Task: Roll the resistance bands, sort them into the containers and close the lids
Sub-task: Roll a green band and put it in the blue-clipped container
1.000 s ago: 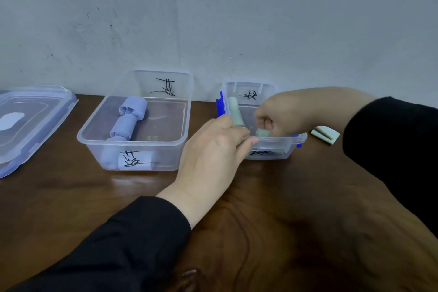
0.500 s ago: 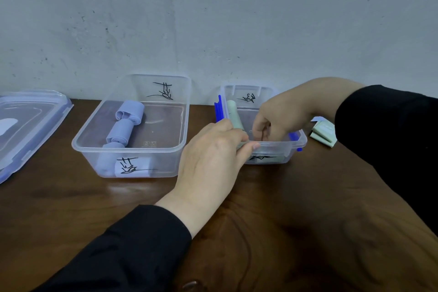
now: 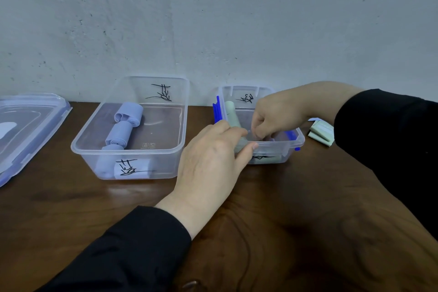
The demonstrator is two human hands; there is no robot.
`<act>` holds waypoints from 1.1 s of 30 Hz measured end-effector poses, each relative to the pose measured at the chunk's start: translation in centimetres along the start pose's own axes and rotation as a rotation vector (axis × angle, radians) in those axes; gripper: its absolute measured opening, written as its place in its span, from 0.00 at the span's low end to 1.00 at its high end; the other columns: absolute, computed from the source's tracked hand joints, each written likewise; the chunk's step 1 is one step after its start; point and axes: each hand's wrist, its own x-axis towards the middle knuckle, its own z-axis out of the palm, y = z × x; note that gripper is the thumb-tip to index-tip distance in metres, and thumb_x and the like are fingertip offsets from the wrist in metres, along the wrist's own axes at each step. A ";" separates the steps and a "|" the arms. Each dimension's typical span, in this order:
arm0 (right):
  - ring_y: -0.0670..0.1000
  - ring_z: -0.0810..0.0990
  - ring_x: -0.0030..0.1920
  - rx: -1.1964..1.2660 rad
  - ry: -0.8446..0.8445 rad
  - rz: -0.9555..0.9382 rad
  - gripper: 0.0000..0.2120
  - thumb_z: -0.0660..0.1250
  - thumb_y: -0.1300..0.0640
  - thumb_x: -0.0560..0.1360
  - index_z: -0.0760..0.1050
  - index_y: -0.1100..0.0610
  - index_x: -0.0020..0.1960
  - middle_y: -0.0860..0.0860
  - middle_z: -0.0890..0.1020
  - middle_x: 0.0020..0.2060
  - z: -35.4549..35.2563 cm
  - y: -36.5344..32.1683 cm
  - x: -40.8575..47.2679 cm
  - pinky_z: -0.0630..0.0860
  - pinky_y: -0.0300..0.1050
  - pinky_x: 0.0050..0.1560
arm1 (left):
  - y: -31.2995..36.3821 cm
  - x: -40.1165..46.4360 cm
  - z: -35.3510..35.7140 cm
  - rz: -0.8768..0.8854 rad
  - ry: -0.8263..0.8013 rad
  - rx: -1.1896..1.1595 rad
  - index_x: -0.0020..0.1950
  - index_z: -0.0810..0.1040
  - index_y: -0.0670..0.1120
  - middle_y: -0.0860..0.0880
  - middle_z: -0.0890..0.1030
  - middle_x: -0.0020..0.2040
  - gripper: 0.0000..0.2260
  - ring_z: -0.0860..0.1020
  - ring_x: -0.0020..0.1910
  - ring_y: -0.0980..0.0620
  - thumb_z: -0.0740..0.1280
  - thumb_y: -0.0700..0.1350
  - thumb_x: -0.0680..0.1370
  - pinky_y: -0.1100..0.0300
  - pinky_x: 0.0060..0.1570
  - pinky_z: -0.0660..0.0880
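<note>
Green roll [image 3: 231, 114] lay in small container [image 3: 294, 143] near tabletop's [image 3: 71, 201] back edge, long axis front-to-back. Left hand [image 3: 208, 163] gripped near rim; right hand [image 3: 277, 114] fingers curled inside, contents unclear.

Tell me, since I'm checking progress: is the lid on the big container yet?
No. The big container stands open, and its lid lies on the table to its left.

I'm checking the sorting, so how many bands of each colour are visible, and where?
Purple rolled bands in the large container: 3
Green rolled bands in the small container: 1 clearly visible; hands hide the rest
Green folded bands on the table: 1
Total: 5
</note>
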 end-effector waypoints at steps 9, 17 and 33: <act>0.49 0.62 0.27 0.331 1.219 -0.142 0.21 0.62 0.50 0.79 0.64 0.57 0.30 0.50 0.64 0.23 6.8 -0.9 -5.2 0.63 0.46 0.30 | 1.9 -0.8 -1.1 0.122 0.174 -0.232 0.38 0.66 0.51 0.57 0.65 0.33 0.14 0.67 0.33 0.57 0.60 0.49 0.83 0.63 0.34 0.67; 0.50 0.66 0.27 0.395 1.250 -0.057 0.22 0.62 0.48 0.79 0.63 0.53 0.29 0.47 0.66 0.24 17.1 2.3 -7.5 0.67 0.50 0.28 | 5.1 -2.8 1.1 0.095 -0.125 -0.203 0.32 0.65 0.52 0.56 0.67 0.26 0.20 0.70 0.27 0.54 0.54 0.59 0.82 0.55 0.28 0.70; 0.54 0.74 0.56 0.285 0.978 0.373 0.10 0.54 0.56 0.82 0.73 0.52 0.48 0.45 0.77 0.45 14.9 12.3 -4.2 0.63 0.54 0.58 | 5.9 -3.0 3.0 0.153 -0.342 0.195 0.34 0.65 0.53 0.55 0.70 0.28 0.20 0.70 0.29 0.56 0.53 0.60 0.82 0.63 0.28 0.63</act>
